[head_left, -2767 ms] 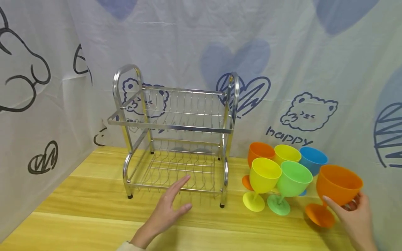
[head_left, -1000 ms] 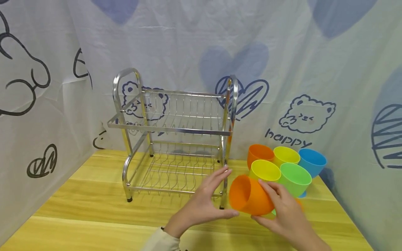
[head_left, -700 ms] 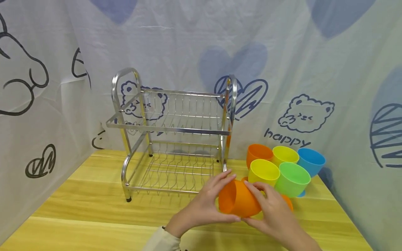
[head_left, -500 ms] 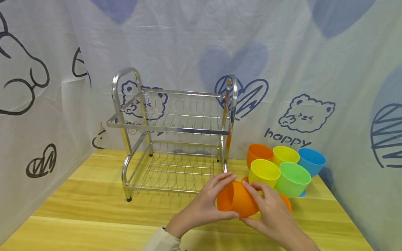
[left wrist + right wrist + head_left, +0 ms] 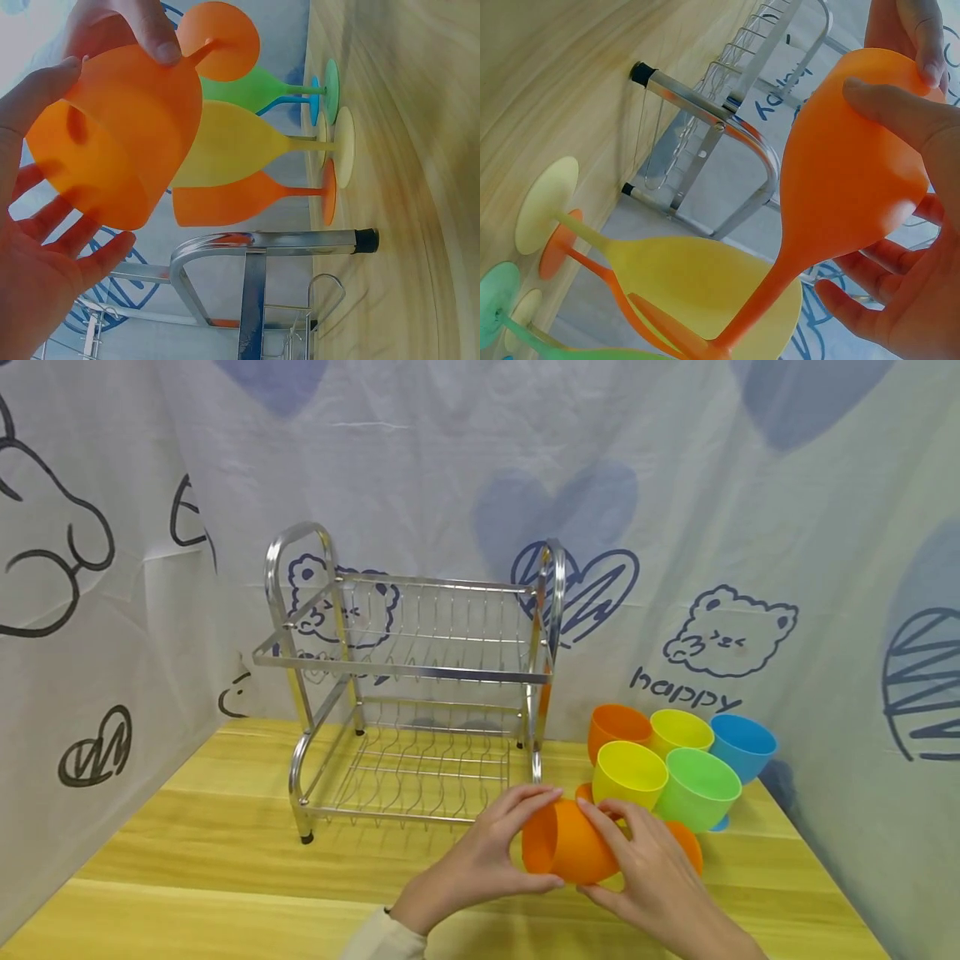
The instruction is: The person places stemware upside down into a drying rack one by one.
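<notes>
Orange goblet [image 5: 583,845]: tipped sideways above the worktop [image 5: 225,877], near the standing goblets [image 5: 630,774].
Left hand [image 5: 480,853]: curved round its rim — I hold it by thumb and fingers.
Right hand [image 5: 647,862]: I grip the bowl.

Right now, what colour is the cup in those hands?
Orange; the held cup shows best in the right wrist view.
</notes>
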A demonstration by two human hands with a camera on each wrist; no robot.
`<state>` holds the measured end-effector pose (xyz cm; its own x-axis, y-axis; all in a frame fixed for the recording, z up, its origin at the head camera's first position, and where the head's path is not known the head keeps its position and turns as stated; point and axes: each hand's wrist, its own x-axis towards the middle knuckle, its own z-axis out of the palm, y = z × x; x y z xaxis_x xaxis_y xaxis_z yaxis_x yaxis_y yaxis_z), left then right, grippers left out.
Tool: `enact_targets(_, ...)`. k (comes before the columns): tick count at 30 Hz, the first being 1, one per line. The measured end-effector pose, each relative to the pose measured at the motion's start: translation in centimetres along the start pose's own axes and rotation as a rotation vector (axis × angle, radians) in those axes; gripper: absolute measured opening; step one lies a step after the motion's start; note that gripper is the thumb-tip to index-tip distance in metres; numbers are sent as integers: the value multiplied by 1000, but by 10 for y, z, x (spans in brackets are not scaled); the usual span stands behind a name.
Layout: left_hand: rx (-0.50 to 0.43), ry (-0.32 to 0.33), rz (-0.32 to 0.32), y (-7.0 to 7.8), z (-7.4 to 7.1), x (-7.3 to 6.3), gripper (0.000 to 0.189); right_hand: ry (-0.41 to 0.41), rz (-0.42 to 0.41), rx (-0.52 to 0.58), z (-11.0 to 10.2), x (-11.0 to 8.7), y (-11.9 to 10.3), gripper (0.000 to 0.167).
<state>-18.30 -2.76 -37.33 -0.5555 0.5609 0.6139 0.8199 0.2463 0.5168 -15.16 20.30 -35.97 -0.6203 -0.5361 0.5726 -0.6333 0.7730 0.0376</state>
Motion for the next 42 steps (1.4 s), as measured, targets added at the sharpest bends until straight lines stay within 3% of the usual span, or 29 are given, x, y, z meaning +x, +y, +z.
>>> enact_targets(7,-95,82,31,0,3,-1,79,18,10,12,-5,-2,-3,90)
enact_targets(10,-120,130,39,-1,2,-3,77,62,8,34,-7,-4,-6,79)
enact_targets(14,-172,186,22,-2,0,-6,78,158,-17,62,-11,-5,-10,76)
enact_targets(19,-325,278,-61,-4,-3,-9,75,265,-61,137,-15,-10,-11,66)
enact_targets(24,-462,379,-177,-5,-7,-14,68,425,-125,249,-11,-13,-10,51)
enact_targets(27,-551,422,-250,-3,-9,-16,67,479,-111,299,-8,-14,-9,46)
enact_targets(29,-621,440,-298,-2,-10,-17,68,442,-24,346,-6,-15,-11,41)
enact_targets(31,-697,449,-348,0,-11,-18,68,360,131,432,-6,-15,-13,35)
enact_targets(34,-784,449,-389,1,-11,-19,68,188,448,717,-7,-9,-16,42)
enact_targets(37,-844,440,-399,2,-10,-18,69,85,725,1061,-7,2,-17,50)
enact_targets(40,-885,428,-394,4,-8,-17,70,71,812,1334,-5,10,-18,55)
enact_targets(42,-904,422,-389,4,-6,-16,71,85,791,1467,-2,14,-19,58)
